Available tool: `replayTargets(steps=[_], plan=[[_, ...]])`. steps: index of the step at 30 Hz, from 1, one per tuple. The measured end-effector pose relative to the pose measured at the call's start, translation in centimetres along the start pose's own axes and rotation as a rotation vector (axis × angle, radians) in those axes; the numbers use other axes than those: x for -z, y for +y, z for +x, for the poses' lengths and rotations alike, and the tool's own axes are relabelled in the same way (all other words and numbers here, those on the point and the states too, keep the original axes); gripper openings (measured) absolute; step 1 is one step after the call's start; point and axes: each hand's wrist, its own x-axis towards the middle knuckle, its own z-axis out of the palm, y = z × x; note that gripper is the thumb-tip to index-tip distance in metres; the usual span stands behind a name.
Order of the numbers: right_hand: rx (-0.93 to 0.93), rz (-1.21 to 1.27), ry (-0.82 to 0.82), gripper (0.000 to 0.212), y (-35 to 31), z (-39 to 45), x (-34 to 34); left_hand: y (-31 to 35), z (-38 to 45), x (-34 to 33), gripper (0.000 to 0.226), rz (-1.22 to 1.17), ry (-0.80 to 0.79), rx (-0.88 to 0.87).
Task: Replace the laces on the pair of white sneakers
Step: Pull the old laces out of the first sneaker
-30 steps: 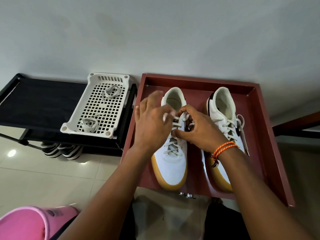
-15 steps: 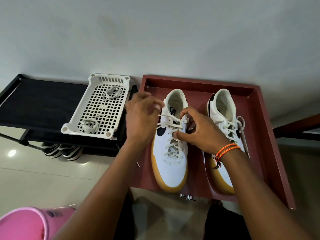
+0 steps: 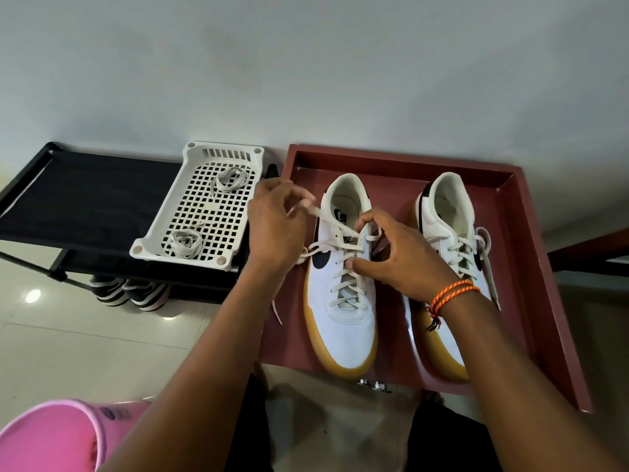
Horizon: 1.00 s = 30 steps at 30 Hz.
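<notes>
A: Where are the sneakers?

B: Both stand in a red tray [image 3: 531, 267], heels toward the far edge. The left sneaker [image 3: 343, 294] sits near the tray's left edge, the right sneaker [image 3: 449, 253] beside it, not touching.

A: And the hands?

B: The left hand [image 3: 274, 226] pinches a loose end of the lace [image 3: 313, 210], drawn out sideways from the top eyelets. The right hand [image 3: 398, 260] has curled fingers [image 3: 369, 219] at the tongue; it seems to be holding the lace there, though the grip is partly hidden.

A: How will it handle?

B: Likely soft, light and limp. Best held close to the stiff tip.
</notes>
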Motion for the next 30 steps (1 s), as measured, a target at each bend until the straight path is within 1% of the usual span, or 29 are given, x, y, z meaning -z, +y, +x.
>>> replayTargets(steps=[1,2,3,5,7,9,10,11,13,15,17,19,20,21,23,24,25,26,28,30], plan=[[-0.004,0.0,0.004,0.051,0.0,0.0,0.0,0.0,0.0,0.2,0.01,0.041,0.013,-0.036],[-0.009,0.004,0.009,0.05,0.0,-0.1,0.1,0.1,-0.1,0.2,0.011,0.073,-0.011,-0.083],[-0.011,0.011,0.015,0.05,0.1,-0.1,0.1,0.5,-0.5,0.0,0.015,0.085,-0.068,-0.118],[-0.012,0.018,0.025,0.05,0.1,-0.1,0.2,1.2,-1.5,-1.0,0.02,0.118,-0.236,-0.137],[-0.01,0.016,0.027,0.051,0.0,-0.1,0.3,1.6,-2.5,-1.9,0.015,0.217,-0.364,-0.149],[-0.006,0.017,0.026,0.051,0.0,-0.2,0.3,1.8,-2.6,-2.0,0.005,0.218,-0.407,-0.109],[-0.004,0.018,0.024,0.052,0.0,-0.2,0.3,1.7,-2.4,-2.0,0.006,0.21,-0.404,-0.105],[-0.003,0.019,0.02,0.052,0.0,-0.2,0.3,1.5,-2.1,-1.8,0.012,0.203,-0.401,-0.117],[-0.006,0.024,0.012,0.053,0.1,-0.2,0.2,1.1,-1.4,-1.6,0.022,0.115,-0.359,-0.126],[-0.013,0.025,0.01,0.053,0.1,-0.1,0.1,0.7,-0.8,-1.1,0.02,-0.044,-0.279,-0.069],[-0.013,0.019,0.009,0.052,0.1,-0.1,0.2,0.5,-0.5,-0.6,0.018,-0.126,-0.187,0.012],[-0.011,0.016,0.011,0.052,0.1,-0.2,0.2,0.5,-0.2,0.0,0.012,-0.059,-0.118,0.015],[-0.012,0.011,0.014,0.051,0.1,-0.2,0.2,0.5,-0.2,0.2,0.01,-0.001,-0.094,-0.023],[-0.015,0.006,0.015,0.051,0.1,-0.2,0.2,0.5,-0.2,0.2,0.012,0.056,-0.1,-0.085],[-0.017,0.005,0.015,0.051,0.0,-0.2,0.1,0.8,-0.7,-0.3,0.027,0.174,-0.222,-0.205],[-0.016,0.007,0.016,0.051,-0.1,-0.2,0.1,1.1,-1.3,-0.7,0.028,0.245,-0.304,-0.222],[-0.016,0.01,0.017,0.051,-0.1,-0.2,0.0,1.3,-2.0,-1.2,0.024,0.297,-0.366,-0.218],[-0.017,0.012,0.016,0.051,0.0,-0.3,0.0,1.5,-2.7,-1.6,0.018,0.324,-0.386,-0.216],[-0.016,0.015,0.01,0.051,-0.1,-0.2,0.1,1.7,-3.0,-2.0,0.009,0.297,-0.366,-0.206],[-0.015,0.022,0.004,0.052,-0.1,-0.2,0.1,1.5,-2.5,-2.1,0.02,0.238,-0.339,-0.211]])
